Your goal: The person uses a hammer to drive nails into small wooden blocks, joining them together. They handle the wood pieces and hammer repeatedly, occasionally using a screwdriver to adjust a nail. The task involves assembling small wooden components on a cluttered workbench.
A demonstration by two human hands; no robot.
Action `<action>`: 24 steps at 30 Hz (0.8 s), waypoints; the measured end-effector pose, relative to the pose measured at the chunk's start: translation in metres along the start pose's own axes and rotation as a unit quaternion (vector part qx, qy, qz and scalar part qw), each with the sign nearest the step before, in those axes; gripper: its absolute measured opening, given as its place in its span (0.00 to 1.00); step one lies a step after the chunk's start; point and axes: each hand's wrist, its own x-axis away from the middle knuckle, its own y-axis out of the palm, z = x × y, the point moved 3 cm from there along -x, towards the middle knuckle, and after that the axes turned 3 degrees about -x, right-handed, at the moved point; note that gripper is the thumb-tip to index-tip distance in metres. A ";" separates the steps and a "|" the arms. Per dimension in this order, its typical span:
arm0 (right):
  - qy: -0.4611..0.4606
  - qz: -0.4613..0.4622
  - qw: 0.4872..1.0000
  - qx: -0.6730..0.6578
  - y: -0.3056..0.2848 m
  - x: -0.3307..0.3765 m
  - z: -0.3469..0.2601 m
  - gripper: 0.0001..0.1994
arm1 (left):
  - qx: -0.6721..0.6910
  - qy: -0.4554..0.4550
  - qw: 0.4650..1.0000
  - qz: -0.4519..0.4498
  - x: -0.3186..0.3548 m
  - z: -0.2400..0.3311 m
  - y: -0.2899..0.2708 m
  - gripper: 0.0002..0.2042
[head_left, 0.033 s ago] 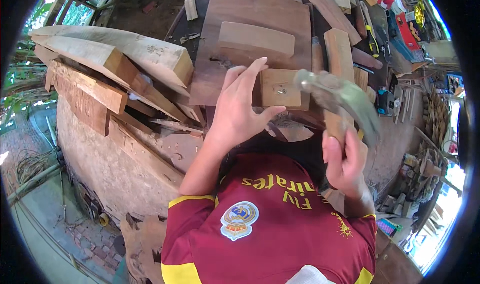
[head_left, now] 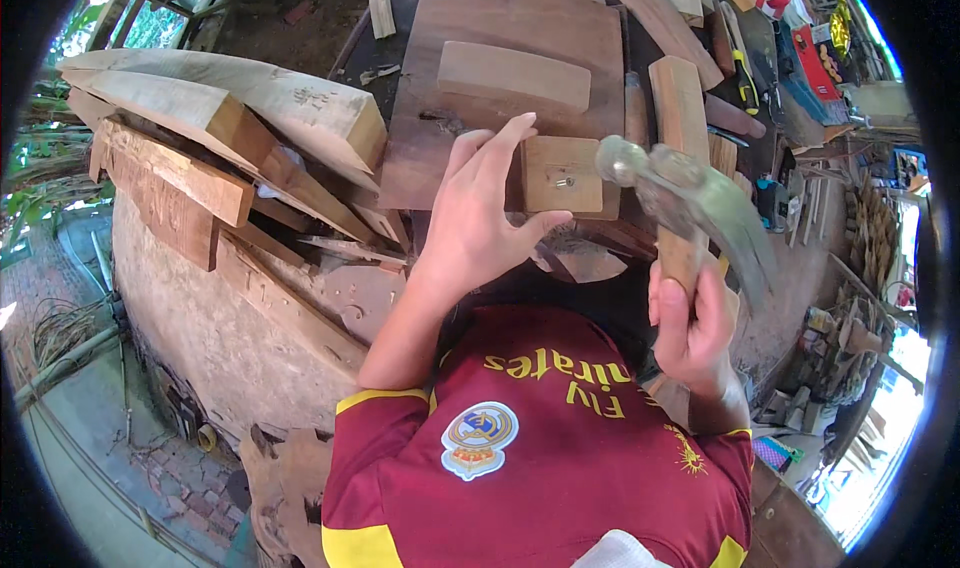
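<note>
In my right hand (head_left: 690, 333) is a claw hammer (head_left: 705, 190), gripped by its wooden handle. Its metal head is raised, just right of a small square wooden block (head_left: 575, 158). A short metal nail or pin (head_left: 566, 181) stands near the block's middle, in a small hollow or mark. At the block's left side, my left hand (head_left: 475, 208) has its fingers stretched and spread. The thumb lies along the block's near edge, and the fingertips are by its far left corner. Under the block is a wide brown board (head_left: 415, 138), with a curved wooden piece (head_left: 512, 76) lying on it.
Thick timber beams (head_left: 330, 118) are stacked at the left beside a concrete slab (head_left: 190, 298). To the right of the board lie a long wooden bar (head_left: 680, 103), a yellow-and-black screwdriver (head_left: 744, 80) and a red tool case (head_left: 815, 63). Wood scraps (head_left: 795, 403) are piled at the far right.
The hammer, blurred before, has shifted slightly right, away from the block, and now shows sharply. My left hand and the block have stayed in place.
</note>
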 end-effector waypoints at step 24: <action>-0.106 -0.020 0.987 0.122 -0.003 -0.001 -0.002 0.12 | -0.011 0.023 1.000 0.005 -0.002 0.006 0.006 0.42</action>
